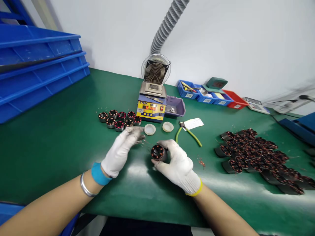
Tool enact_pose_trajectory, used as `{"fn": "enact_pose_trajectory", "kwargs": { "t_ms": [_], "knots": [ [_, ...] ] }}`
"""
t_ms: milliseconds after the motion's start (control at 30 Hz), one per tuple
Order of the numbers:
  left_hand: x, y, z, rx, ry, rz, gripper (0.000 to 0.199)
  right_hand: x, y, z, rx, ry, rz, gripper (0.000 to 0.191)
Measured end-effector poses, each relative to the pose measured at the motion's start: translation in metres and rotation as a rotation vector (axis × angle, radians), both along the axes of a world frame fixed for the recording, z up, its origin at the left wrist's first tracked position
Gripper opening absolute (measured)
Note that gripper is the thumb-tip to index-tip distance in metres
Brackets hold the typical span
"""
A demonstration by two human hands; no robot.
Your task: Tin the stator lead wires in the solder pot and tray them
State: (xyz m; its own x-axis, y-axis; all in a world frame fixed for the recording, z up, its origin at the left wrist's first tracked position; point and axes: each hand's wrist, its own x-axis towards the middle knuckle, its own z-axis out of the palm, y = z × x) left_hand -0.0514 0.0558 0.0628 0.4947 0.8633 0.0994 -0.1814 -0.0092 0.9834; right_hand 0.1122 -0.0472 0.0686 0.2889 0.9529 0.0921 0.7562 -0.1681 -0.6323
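Note:
My right hand (178,164), in a white knit glove with a yellow cuff, is closed around a motor stator (157,152) with copper windings. The stator's open face is turned toward me and to the left, and thin wire ends (145,143) stick out from it on the left. My left hand (121,149), in a white glove with a blue band at the wrist, is just left of those wires. Its fingers stretch to the right, with darkened, slightly blurred tips, and I see nothing held in them. Two small white round lids (150,129) lie beyond the hands.
A solder pot (151,108) with a lit display stands at the back, beside a purple tray (176,106). Several stators (119,126) sit left, many more (256,150) right. Green-handled cutters (188,131), copper scraps (201,163), small blue bins (188,90) and stacked blue crates (41,75) surround them.

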Motion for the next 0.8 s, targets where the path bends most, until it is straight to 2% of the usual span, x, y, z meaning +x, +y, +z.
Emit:
{"fn": "enact_pose_trajectory", "kwargs": {
  "t_ms": [100,167,233,300,367,400,633,800],
  "knots": [
    [0.000,0.010,-0.010,-0.044,-0.051,0.100,0.051,0.007,0.011,0.008,-0.133,0.048,-0.151,0.047],
    [0.002,0.013,-0.013,-0.026,0.073,0.081,0.050,0.013,0.023,0.014,-0.213,0.034,-0.213,0.046],
    [0.005,0.011,-0.013,0.083,0.316,-0.089,0.043,0.020,0.036,0.019,-0.268,-0.021,-0.224,0.045],
    [0.007,0.005,-0.011,0.310,0.600,-0.296,0.034,0.026,0.050,0.022,-0.293,-0.089,-0.197,0.045],
    [0.008,-0.003,-0.009,0.519,0.784,-0.414,0.029,0.029,0.062,0.024,-0.300,-0.147,-0.160,0.043],
    [0.008,-0.007,-0.008,0.573,0.826,-0.434,0.029,0.030,0.067,0.024,-0.305,-0.169,-0.150,0.042],
    [0.009,-0.012,-0.007,0.567,0.829,-0.456,0.036,0.028,0.084,0.034,-0.367,-0.279,-0.130,0.047],
    [0.011,-0.012,-0.008,0.583,0.843,-0.458,0.036,0.028,0.083,0.031,-0.335,-0.302,-0.146,0.049]
  ]
}}
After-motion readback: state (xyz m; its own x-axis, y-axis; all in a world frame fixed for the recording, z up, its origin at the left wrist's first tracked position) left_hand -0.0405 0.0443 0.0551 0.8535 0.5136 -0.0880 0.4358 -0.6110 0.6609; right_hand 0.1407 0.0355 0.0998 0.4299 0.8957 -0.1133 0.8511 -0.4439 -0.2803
